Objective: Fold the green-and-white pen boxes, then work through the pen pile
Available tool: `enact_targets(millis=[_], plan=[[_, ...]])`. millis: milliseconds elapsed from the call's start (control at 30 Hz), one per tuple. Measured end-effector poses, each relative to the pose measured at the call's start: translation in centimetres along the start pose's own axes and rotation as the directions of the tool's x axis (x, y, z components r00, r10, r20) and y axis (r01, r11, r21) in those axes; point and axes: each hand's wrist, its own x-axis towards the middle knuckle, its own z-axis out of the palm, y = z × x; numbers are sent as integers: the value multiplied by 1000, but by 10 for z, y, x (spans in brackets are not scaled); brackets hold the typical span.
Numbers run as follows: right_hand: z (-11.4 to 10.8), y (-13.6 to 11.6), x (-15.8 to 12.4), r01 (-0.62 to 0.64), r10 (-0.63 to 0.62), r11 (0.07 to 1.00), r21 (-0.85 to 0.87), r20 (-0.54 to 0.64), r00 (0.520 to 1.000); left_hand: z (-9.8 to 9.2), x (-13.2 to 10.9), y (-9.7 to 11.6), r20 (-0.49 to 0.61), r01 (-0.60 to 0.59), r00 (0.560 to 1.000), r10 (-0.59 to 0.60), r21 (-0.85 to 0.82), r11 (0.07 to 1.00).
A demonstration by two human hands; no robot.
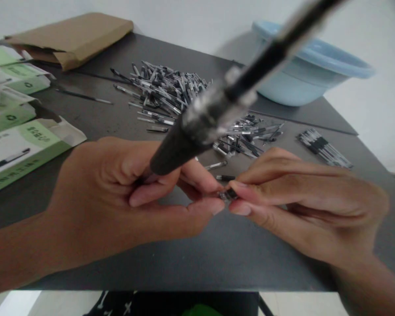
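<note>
My left hand [118, 193] is closed, its curled fingers around a pen [200, 118]. The pen points up toward the camera, blurred, with a black grip, a clear section and a dark shaft running off the top edge. Thumb and forefinger of the same hand pinch the clear end of a small pen part [229, 194]. My right hand [303, 202] is closed too, its thumb and fingertips on the part's dark end. The fingertips hide most of this part, so its exact kind is unclear.
A heap of loose pen parts [171, 87] spreads across the dark table [184, 259]. Farther right lies a row of pens [324, 148]. Green-and-white pen boxes [26, 149] and a brown paper envelope [75, 35] are at left. A light blue basin [292, 83] stands at back right.
</note>
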Motion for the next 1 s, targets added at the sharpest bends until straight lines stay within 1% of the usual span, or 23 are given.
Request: enact_targets(millis=[67,100,167,267,367,500,633,700,767,800,833,900,967,1000], plan=[[-3,0,-1,53,-51,996,-72,24,998,6,2,9,12,-62,998,61,92,994],[-4,-1,-1,78,-74,991,-109,33,997,6,2,10,19,-70,998,68,116,991],[-5,-3,-1,111,-105,979,-170,43,994,5,3,9,35,-30,999,26,110,993],[-3,-5,-2,101,-102,972,-210,8,995,2,4,7,67,3,998,-10,102,995],[-2,-5,-3,63,-68,978,-199,-21,997,1,6,6,88,21,996,-29,93,995],[-3,-5,-3,65,-67,985,-160,-4,998,3,8,4,131,61,989,-65,34,998],[-2,-5,-3,15,-16,992,-125,-9,1000,4,10,2,151,106,984,-99,-38,994],[2,-3,-2,21,-23,994,-107,-24,999,5,11,2,169,128,979,-113,-81,988],[6,0,-1,28,-31,999,-39,-69,997,6,14,3,190,148,974,-123,-125,981],[9,2,0,8,-5,1000,21,-101,995,6,15,4,207,158,970,-128,-138,978],[12,3,1,-34,46,995,93,-131,990,6,16,4,222,170,966,-135,-144,975],[15,4,2,-153,194,959,240,-157,968,6,18,3,248,195,957,-153,-152,969],[16,4,4,-319,370,885,338,-98,924,5,19,1,251,211,953,-169,-153,965],[15,4,5,-379,426,849,369,-51,903,4,19,-1,236,207,957,-170,-142,968]])
